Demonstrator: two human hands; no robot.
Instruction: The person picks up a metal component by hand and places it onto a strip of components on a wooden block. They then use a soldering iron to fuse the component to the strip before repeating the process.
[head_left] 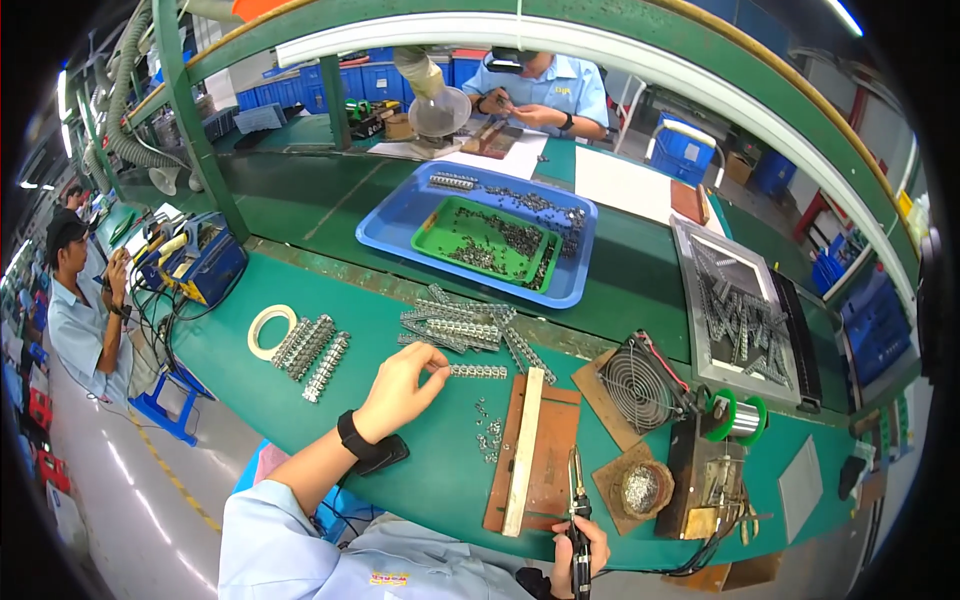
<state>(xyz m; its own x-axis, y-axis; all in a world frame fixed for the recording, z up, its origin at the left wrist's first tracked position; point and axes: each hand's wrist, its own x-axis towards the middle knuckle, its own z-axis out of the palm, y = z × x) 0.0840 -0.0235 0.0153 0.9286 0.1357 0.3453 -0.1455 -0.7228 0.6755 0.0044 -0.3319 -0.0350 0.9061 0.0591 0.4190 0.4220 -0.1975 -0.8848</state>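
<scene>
Metal strip point(480, 371) of small joined pieces lies on the green bench surface point(425, 490) toward its far edge, its left end at the curled fingertips of my left hand point(403, 387), where thumb and forefinger nearly meet, though I cannot tell whether they pinch it. At the surface's near edge, my right hand point(583, 552) has its fingers closed round a soldering iron point(579, 505), tip up beside the brown board point(557, 440) with its pale wooden bar point(525, 450). Loose metal bits point(490, 441) lie left of that board, and piled strips point(463, 328) sit along the far edge.
</scene>
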